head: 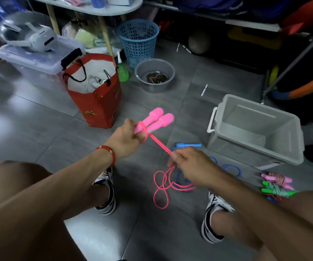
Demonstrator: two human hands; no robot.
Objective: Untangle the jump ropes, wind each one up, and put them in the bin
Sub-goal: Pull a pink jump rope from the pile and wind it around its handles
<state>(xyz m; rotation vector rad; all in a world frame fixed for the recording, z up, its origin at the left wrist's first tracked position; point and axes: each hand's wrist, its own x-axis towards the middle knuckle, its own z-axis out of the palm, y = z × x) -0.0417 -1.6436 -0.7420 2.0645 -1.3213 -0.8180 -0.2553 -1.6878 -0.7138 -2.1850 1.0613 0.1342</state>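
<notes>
Pink plastic jump rope: both handles side by side, cord pulled taut for winding, slack looped on the floor.
Left hand: fingers curled round the handles, an anchor.
Right hand: fingers pinch the cord (feeding turns, I'd judge).
Grey plastic bin: near, open, seemingly empty.

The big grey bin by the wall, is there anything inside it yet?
The grey plastic bin shows only bare walls and a raised step in its floor; no rope is visible. Its near wall hides the closest strip of floor inside, so that part cannot be checked.
</notes>
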